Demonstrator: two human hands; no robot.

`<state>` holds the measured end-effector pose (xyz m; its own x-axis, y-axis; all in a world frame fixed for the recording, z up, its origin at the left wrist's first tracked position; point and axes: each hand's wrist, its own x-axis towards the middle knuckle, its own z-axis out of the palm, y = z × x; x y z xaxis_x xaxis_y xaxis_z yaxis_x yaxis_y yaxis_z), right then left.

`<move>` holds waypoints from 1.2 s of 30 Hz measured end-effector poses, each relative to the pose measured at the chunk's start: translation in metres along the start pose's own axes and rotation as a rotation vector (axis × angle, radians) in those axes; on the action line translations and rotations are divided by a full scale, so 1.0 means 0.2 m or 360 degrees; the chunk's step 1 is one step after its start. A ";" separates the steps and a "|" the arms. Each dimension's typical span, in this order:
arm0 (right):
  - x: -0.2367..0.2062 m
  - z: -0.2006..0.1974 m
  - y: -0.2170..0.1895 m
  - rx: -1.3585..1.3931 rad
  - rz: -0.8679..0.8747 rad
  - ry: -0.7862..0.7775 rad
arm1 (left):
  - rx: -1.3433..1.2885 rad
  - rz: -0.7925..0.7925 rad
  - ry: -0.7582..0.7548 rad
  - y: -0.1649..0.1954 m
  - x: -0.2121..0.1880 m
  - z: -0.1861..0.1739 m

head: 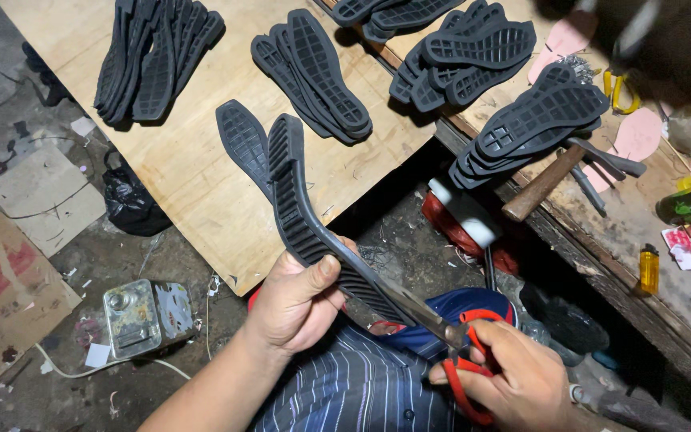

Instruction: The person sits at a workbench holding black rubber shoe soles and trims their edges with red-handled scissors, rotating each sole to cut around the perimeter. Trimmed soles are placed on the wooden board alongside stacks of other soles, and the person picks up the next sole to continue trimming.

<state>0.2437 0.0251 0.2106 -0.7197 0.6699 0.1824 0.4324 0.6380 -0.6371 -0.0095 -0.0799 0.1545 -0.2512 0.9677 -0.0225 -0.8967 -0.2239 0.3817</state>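
My left hand (pixel 293 300) grips a black rubber shoe sole (pixel 297 204) near its heel end, thumb on top, the sole standing on edge and pointing away from me. My right hand (pixel 513 380) holds red-handled scissors (pixel 449 340), whose blades meet the sole's edge just right of my left thumb. Another single black sole (pixel 241 140) lies flat on the plywood board (pixel 193 200) behind it.
Stacks of black soles (pixel 153 56) (pixel 317 72) (pixel 473 52) (pixel 537 120) lie on the board and workbench. A wooden-handled hammer (pixel 557 172), a yellow lighter (pixel 649 269), yellow-handled scissors (pixel 619 90) and a green-yellow bottle (pixel 681 204) sit on the bench at right. A metal can (pixel 137 316) stands on the littered floor.
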 end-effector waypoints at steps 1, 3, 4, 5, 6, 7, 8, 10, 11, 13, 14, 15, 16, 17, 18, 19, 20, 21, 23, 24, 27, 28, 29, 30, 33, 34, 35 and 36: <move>0.00 0.00 0.00 -0.0026 0.0111 -0.0062 | 0.0000 -0.0001 -0.0003 0.00 0.00 0.00; 0.01 -0.01 0.01 -0.0077 0.0337 -0.0185 | 0.0005 -0.0009 0.0000 0.00 0.00 0.01; 0.01 -0.02 0.01 -0.0078 0.0367 -0.0237 | 0.0008 -0.0011 0.0004 0.00 0.00 0.01; 0.01 -0.03 0.02 -0.0079 0.0395 -0.0288 | 0.0014 -0.0012 0.0008 0.01 -0.01 0.01; 0.01 -0.03 0.02 -0.0080 0.0425 -0.0340 | 0.0025 -0.0011 0.0005 0.01 -0.01 0.01; 0.00 -0.03 0.02 -0.0063 0.0321 -0.0258 | 0.0035 -0.0013 0.0003 0.01 -0.01 0.00; -0.01 -0.02 0.02 -0.0049 0.0218 -0.0173 | 0.0044 -0.0015 0.0000 0.01 -0.01 0.00; -0.02 -0.01 0.02 -0.0031 0.0109 -0.0066 | 0.0040 -0.0011 -0.0008 0.01 -0.01 0.00; -0.02 0.00 0.02 -0.0026 0.0101 -0.0045 | 0.0038 -0.0009 -0.0012 0.00 -0.01 0.00; -0.02 0.00 0.02 -0.0042 0.0106 -0.0037 | 0.0051 -0.0004 0.0031 -0.01 -0.01 0.00; -0.02 0.00 0.03 -0.0064 0.0126 -0.0050 | 0.0056 -0.0005 0.0054 -0.01 -0.01 0.01; -0.02 0.00 0.03 -0.0088 0.0147 -0.0061 | 0.0056 -0.0004 0.0054 -0.02 -0.01 0.01; -0.03 -0.01 0.03 -0.0103 0.0173 -0.0083 | 0.0056 -0.0001 0.0052 -0.02 -0.01 0.01; -0.03 -0.01 0.03 -0.0118 0.0198 -0.0106 | 0.0056 0.0002 0.0051 -0.02 -0.02 0.01; -0.03 -0.01 0.03 -0.0132 0.0224 -0.0130 | 0.0058 0.0004 0.0045 -0.02 -0.02 0.01; -0.04 -0.01 0.02 -0.0119 0.0243 -0.0097 | 0.0061 0.0006 0.0037 -0.02 -0.02 0.01; -0.04 0.00 0.02 -0.0108 0.0261 -0.0062 | 0.0063 0.0008 0.0029 -0.01 -0.02 0.01; -0.05 0.00 0.01 -0.0096 0.0280 -0.0029 | 0.0079 0.0019 0.0019 -0.01 -0.02 0.01; -0.05 0.00 0.01 -0.0064 0.0186 -0.0003 | 0.0112 0.0042 0.0003 -0.01 -0.02 0.01; -0.05 0.00 0.01 -0.0047 0.0139 0.0011 | 0.0124 0.0042 0.0003 -0.02 -0.02 0.01; -0.05 0.01 0.02 -0.0065 0.0195 -0.0033 | 0.0167 0.0023 0.0000 -0.02 -0.02 0.02; -0.04 0.01 0.02 -0.0058 0.0196 -0.0041 | 0.0184 0.0003 -0.0001 -0.02 -0.03 0.03; -0.04 0.01 0.02 -0.0052 0.0196 -0.0047 | 0.0202 -0.0017 -0.0004 -0.02 -0.03 0.03; -0.03 0.01 0.02 -0.0045 0.0195 -0.0053 | 0.0246 -0.0015 -0.0001 -0.01 -0.03 0.04; -0.03 0.00 0.01 -0.0011 0.0032 0.0001 | 0.0346 -0.0027 0.0001 0.00 -0.04 0.04; -0.03 0.00 0.01 -0.0012 0.0112 -0.0019 | 0.0358 -0.0046 -0.0008 0.00 -0.04 0.05; -0.03 0.00 0.01 -0.0014 0.0192 -0.0038 | 0.0371 -0.0065 -0.0018 0.00 -0.04 0.05; -0.03 0.00 0.00 -0.0017 0.0273 -0.0058 | 0.0374 -0.0073 -0.0027 0.00 -0.04 0.05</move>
<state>0.2488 0.0212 0.2096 -0.6539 0.7553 0.0445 0.5563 0.5198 -0.6484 -0.0048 -0.0862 0.1642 -0.2042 0.9785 -0.0300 -0.7973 -0.1485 0.5851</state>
